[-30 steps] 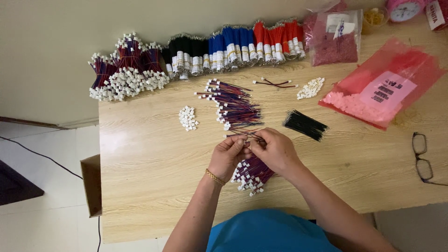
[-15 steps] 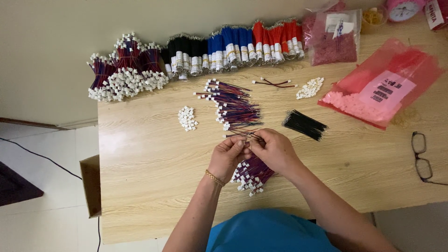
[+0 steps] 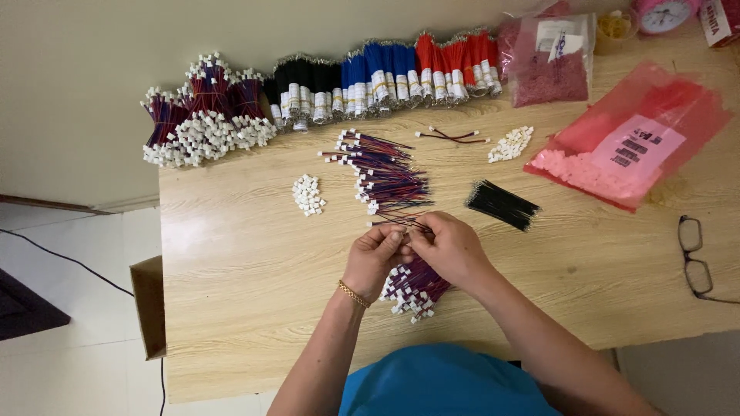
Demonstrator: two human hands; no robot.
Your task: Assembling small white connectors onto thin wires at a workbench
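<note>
Thin red-and-blue wires at the table's middle, pinched between my two hands. My left hand and right hand meet fingertip to fingertip, both closed narrow on the wires. A finished bundle lies beneath my wrists; loose wires just beyond; white connectors to the left; black wires right, on the table.

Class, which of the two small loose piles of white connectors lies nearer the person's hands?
The left pile, beside the spread wires; the other pile lies farther back, near the red bag.
</note>
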